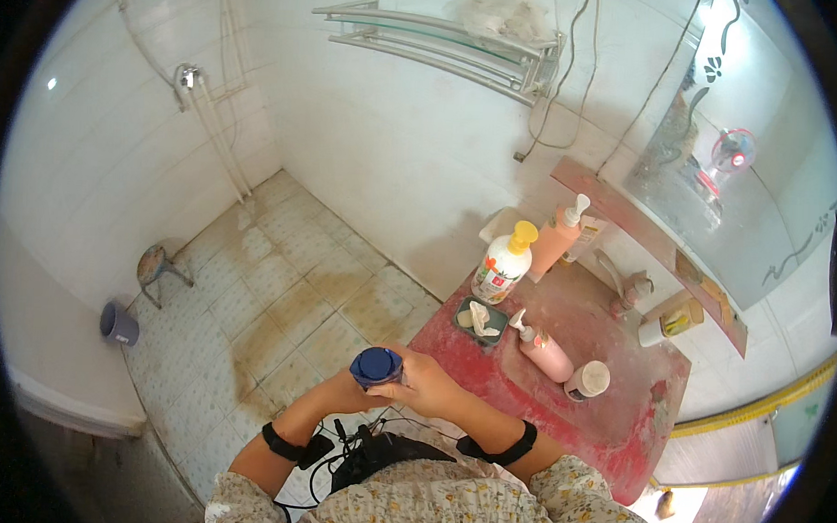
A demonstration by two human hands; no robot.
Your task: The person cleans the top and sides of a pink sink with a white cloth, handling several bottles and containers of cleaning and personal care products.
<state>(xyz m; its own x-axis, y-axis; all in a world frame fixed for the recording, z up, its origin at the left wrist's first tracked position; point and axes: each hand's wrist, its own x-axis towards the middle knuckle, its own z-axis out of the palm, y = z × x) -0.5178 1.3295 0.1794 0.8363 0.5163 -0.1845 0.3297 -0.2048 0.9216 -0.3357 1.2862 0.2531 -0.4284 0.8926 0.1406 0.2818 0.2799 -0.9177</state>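
Note:
In front of my body I hold a bottle with a dark blue cap, seen from above, so most of its body is hidden. My right hand wraps round its right side, with the thumb across the near side. My left hand closes on it from the left and below; its fingers are mostly hidden. To the right of my hands is a dusty red counter. Nearest on it are a soap dish with a pale bar and a crumpled white piece, and a pink pump bottle.
Further back stand a white pump bottle with a yellow top, an orange pump bottle and a faucet. A lidded jar sits near the pink bottle. Left on the tiled floor are a stool and a bucket.

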